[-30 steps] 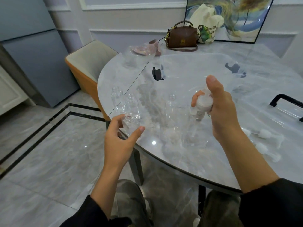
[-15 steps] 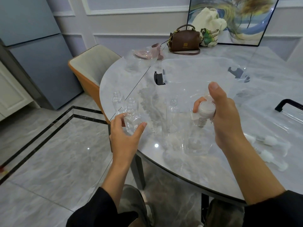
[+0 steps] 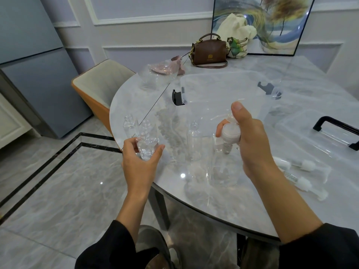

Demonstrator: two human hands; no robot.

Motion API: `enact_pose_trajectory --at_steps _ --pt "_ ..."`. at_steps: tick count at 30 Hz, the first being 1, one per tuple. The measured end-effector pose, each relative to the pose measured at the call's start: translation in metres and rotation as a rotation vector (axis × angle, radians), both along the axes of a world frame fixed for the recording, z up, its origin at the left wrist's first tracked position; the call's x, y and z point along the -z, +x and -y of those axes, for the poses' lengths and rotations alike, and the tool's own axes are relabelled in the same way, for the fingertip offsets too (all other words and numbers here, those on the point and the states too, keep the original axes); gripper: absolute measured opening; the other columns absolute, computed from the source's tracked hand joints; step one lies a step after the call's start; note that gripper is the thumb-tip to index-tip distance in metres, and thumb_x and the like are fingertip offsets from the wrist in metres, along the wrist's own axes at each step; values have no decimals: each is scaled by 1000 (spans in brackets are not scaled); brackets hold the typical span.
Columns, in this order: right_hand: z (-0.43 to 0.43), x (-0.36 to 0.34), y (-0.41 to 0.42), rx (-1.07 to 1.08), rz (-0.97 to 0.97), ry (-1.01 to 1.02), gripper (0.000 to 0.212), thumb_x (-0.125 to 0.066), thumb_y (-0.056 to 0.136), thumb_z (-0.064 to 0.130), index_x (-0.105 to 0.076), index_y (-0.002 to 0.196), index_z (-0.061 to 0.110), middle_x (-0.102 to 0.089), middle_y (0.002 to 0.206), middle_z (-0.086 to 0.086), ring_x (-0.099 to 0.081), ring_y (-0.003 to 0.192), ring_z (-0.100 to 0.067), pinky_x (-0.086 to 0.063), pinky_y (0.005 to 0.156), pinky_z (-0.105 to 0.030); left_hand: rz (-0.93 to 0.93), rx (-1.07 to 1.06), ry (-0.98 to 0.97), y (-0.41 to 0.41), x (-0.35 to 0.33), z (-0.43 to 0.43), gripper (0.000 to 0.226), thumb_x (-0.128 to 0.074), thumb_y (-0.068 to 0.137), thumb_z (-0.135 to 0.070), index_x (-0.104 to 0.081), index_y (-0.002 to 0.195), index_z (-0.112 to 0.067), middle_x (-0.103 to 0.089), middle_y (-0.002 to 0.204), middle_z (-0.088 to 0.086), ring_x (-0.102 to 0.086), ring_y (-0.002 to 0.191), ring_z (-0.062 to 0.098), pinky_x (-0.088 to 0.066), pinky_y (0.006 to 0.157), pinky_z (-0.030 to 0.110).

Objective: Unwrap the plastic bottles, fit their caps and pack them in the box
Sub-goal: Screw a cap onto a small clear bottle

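Two bottles [image 3: 129, 122] stand beside table [image 3: 223, 206] edge.

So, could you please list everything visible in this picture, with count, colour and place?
table: one, grey marble, under everything
held bottle: one, clear, in the left hand
other bottles: at least four, clear, standing near the table edge
pump cap: one, white, in the right hand
spare pump caps: two or three, white, lying at right
storage box: one, clear with black latches, table centre
box lid: one, clear with black handle, far right
handbag: one, brown, far side
tote bag: one, cream, beside the handbag
chair: one, orange and cream, left of the table
left hand: holds a bottle
right hand: holds the pump cap
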State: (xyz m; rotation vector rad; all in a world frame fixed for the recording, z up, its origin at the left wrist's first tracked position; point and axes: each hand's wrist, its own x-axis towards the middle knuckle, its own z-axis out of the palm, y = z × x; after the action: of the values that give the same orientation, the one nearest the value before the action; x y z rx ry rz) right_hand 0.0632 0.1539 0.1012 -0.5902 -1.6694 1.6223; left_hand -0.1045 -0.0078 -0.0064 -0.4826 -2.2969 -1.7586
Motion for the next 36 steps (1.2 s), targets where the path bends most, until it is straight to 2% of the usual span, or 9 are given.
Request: enact_pose_trajectory --at_steps 5,10,13,16,21,26,30,34,36 --pt "0 -1 1 -5 -7 4 68 -47 89 62 -68 60 4 -62 57 -10 -57 54 -19 -47 50 -14 12 12 -6 -5 1 -3 63 -91 75 -49 -49 120 -34 -64 114 -11 -68 97 9 -63 83 39" --pt "1 -2 2 -11 -8 18 68 -47 88 61 -69 61 2 -62 69 -29 -58 59 -23 -46 50 -13 32 49 16 -3 2 0 80 -93 74 -42 -43 136 -30 -58 115 -17 -61 104 -1 -56 89 30" --pt "1 -2 2 -19 -8 1 68 -48 87 61 -68 61 2 -62 62 -19 -57 56 -18 -44 48 -11 -6 51 36 4 5 7 89 -91 77 -43 -38 147 -27 -55 129 -6 -58 115 7 -49 97 27" --pt "0 -2 2 -28 -15 -9 68 -49 87 61 -68 62 0 -61 59 -12 -55 54 -17 -44 48 -11 -233 -17 102 21 1 13 63 -79 89 -35 -45 139 -13 -53 129 -3 -55 119 8 -50 100 39" --pt "1 -3 3 -25 -9 0 68 -48 87 62 -68 61 2 -60 69 -31 -54 55 -19 -44 48 -11 -610 170 85 49 -15 1 34 -69 85 -3 -55 114 9 -54 111 1 -55 102 9 -49 81 32" --pt "0 -2 2 -20 2 -1 66 -48 87 62 -67 59 6 -58 54 -7 -54 51 -13 -44 49 -10 -389 387 123 56 -28 -24 64 -70 90 -1 -40 145 -8 -56 132 2 -62 118 24 -54 93 30" --pt "0 -2 2 -23 -15 -3 65 -49 88 61 -67 59 5 -60 59 -10 -55 54 -11 -44 50 -9 -198 442 47 51 -26 -44 78 -76 93 -7 -31 157 -18 -49 145 -12 -53 136 15 -52 104 29" --pt "-2 1 1 -47 -49 -19 71 -51 88 60 -66 64 -5 -60 59 -12 -54 56 -15 -44 52 -11 -52 518 10 54 -19 -58 83 -79 93 -21 -30 158 -33 -53 147 -11 -55 132 6 -50 96 14" --pt "-3 2 1 -51 -59 -18 74 -52 89 59 -65 67 -10 -58 58 -11 -54 54 -12 -44 54 -10 16 521 -6 53 -16 -62 80 -81 91 -29 -32 154 -40 -61 141 -7 -60 128 8 -51 92 15"
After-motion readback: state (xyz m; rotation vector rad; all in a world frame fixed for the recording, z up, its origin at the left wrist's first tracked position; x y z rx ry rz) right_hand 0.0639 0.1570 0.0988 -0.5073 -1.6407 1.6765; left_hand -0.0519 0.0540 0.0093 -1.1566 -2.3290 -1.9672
